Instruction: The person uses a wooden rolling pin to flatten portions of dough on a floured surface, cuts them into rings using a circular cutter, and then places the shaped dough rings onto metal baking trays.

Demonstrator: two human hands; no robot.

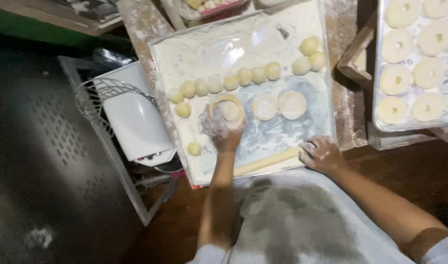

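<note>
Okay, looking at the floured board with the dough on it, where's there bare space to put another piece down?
The floured board is bare above the row of dough balls, and between the flattened rounds and the rolling pin. It is crowded along that row, around the left hand on a dough ring, and on the tray of ring-shaped dough. The right hand rests at the pin's end.

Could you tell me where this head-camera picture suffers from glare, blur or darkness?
Head view: glare whitens the floured board near its top; the left hand on a dough round looks motion-smeared; the right hand rests on the rolling pin; the left third sinks into shadow.
</note>
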